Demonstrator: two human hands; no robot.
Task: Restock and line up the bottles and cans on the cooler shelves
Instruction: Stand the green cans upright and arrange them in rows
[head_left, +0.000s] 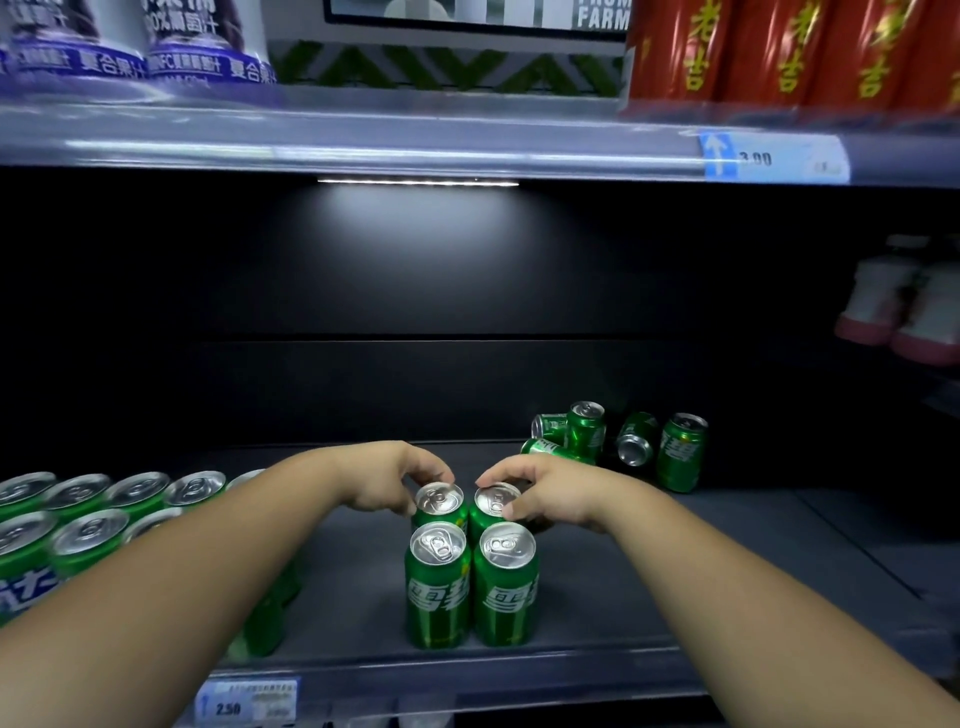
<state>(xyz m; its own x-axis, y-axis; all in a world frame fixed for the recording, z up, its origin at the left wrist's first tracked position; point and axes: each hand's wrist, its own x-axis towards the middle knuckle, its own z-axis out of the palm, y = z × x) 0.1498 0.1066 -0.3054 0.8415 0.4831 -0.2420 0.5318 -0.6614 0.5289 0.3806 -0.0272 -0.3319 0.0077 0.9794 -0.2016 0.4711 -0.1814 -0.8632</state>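
Note:
Green soda cans stand in a two-by-two block on the dark cooler shelf (597, 623). The front pair (470, 587) stands free near the shelf edge. My left hand (387, 475) grips the rim of the rear left can (439, 501) from above. On the rear right can (496, 501) my right hand (540, 491) holds the top the same way. At the back right lies a loose cluster of green cans (618, 444), some upright and some tipped on their sides. Rows of green cans (78, 519) fill the shelf's left side, partly hidden by my left forearm.
The upper shelf carries purple juice bottles (156, 41) on the left and red cans (789, 47) on the right, with a price tag (774, 156) on its rail. Pink-based white bottles (904, 306) stand at the far right. A price label (249, 701) sits on the lower rail.

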